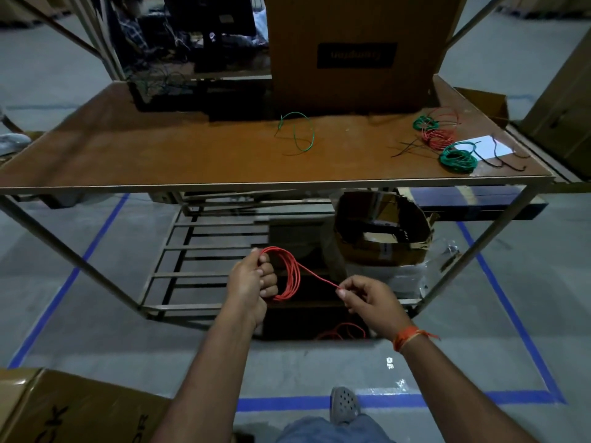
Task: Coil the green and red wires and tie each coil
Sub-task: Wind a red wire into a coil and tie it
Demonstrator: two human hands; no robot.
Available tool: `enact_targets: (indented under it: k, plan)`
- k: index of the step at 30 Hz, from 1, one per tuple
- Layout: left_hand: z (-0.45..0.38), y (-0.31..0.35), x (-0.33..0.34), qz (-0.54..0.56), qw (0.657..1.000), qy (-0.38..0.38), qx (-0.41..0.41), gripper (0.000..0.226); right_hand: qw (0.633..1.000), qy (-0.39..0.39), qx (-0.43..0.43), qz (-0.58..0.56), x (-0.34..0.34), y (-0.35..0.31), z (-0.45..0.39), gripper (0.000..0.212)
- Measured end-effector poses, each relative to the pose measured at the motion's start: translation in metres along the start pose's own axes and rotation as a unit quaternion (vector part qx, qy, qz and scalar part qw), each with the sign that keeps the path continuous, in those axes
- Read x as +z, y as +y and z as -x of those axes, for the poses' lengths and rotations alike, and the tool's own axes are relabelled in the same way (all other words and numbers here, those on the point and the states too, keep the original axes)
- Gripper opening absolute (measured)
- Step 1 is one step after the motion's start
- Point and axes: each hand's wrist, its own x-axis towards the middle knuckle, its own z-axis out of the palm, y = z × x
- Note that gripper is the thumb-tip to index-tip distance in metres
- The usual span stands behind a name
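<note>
Winding the red wire coil [289, 273]: my left hand [252, 278] grips its loops, right hand [367, 297] fingers pinch the strand; slack grip risks loops springing apart.

Floor: you stand on grey concrete [96, 330] marked with blue tape lines [499, 286].
Furniture: a brown metal-framed table [160, 155] faces you.
Light: dim.

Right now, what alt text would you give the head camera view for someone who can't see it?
A person's left hand grips a coil of thin red wire while the right hand pinches its loose strand, in front of a brown wooden table. On the table lie a loose green wire and finished green and red coils.
</note>
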Motion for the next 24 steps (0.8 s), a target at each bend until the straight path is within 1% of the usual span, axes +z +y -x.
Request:
enact_targets:
  k: [1,3,5,6,7,10,11,12,15,17,21,24]
  plan:
    - [-0.001,0.002,-0.001,0.019,1.0,0.014,0.01,0.04,1.0,0.02,0.004,-0.012,-0.002,0.002,0.001,0.009]
    - [-0.003,0.006,-0.003,0.053,0.997,0.042,0.026,0.039,0.996,0.092,0.012,-0.021,-0.006,0.006,0.002,0.012]
    - [-0.004,0.005,-0.003,0.069,0.995,0.064,0.042,0.04,0.988,0.155,0.006,0.013,-0.007,0.004,0.001,0.012]
    - [-0.005,0.004,-0.002,0.069,0.994,0.071,0.053,0.04,0.987,0.159,-0.006,0.037,-0.006,0.0,0.0,0.012]
    - [-0.005,0.003,0.0,0.066,0.993,0.075,0.064,0.039,0.989,0.137,-0.02,0.056,-0.005,-0.005,-0.001,0.012]
    - [-0.004,0.002,0.007,0.04,0.993,0.069,0.09,0.037,0.991,-0.011,-0.079,0.109,-0.003,-0.03,0.0,0.005]
    - [-0.003,0.002,0.008,0.02,0.992,0.065,0.102,0.036,0.986,-0.046,-0.106,0.118,-0.002,-0.038,0.0,0.006]
    - [-0.003,0.001,0.01,-0.009,0.991,0.062,0.114,0.035,0.982,-0.062,-0.134,0.12,-0.001,-0.047,-0.001,0.007]
    - [-0.001,-0.009,0.013,-0.112,0.982,0.056,0.144,0.036,0.97,-0.046,-0.206,0.124,0.001,-0.07,-0.006,0.007]
    - [0.002,-0.017,0.013,-0.16,0.973,0.043,0.161,0.037,0.963,-0.039,-0.238,0.117,0.002,-0.082,-0.008,0.006]
    - [0.007,-0.029,0.014,-0.268,0.945,0.013,0.187,0.038,0.958,-0.036,-0.253,0.127,0.006,-0.092,-0.013,0.008]
    - [0.013,-0.032,0.016,-0.301,0.939,-0.015,0.166,0.04,0.96,-0.023,-0.245,0.131,0.007,-0.095,-0.017,0.009]
